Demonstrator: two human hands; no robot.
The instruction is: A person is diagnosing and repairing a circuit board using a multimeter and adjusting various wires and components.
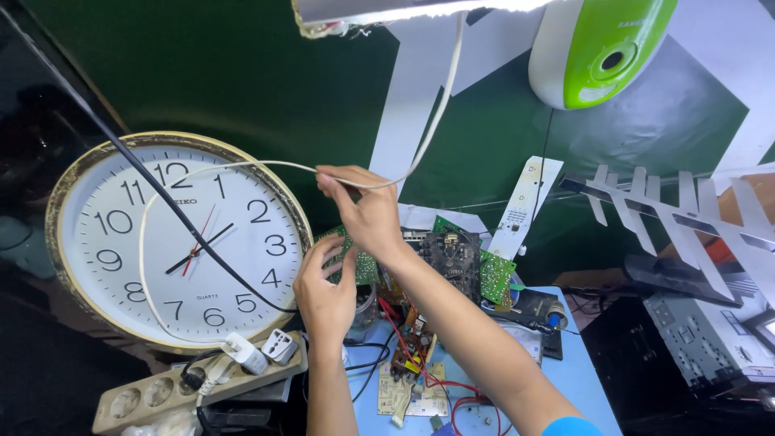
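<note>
Far left there's a big gold-rimmed wall clock [182, 238] leaning up, with a beige power strip [194, 386] below it and a white plug [242, 353] stuck in. The left hand [323, 291] is pinching the edge of a green circuit board [359, 262]. The right hand [367, 214] is raised, fingers closed on the white cable [242, 165], which loops over the clock face. Looks like the cable's being routed; next move needs slack and a steady board. More boards clutter the blue worktop [577, 379].

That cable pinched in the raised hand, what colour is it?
White. The cable loops across the clock face; the head view shows it best, held by the right hand.
</note>
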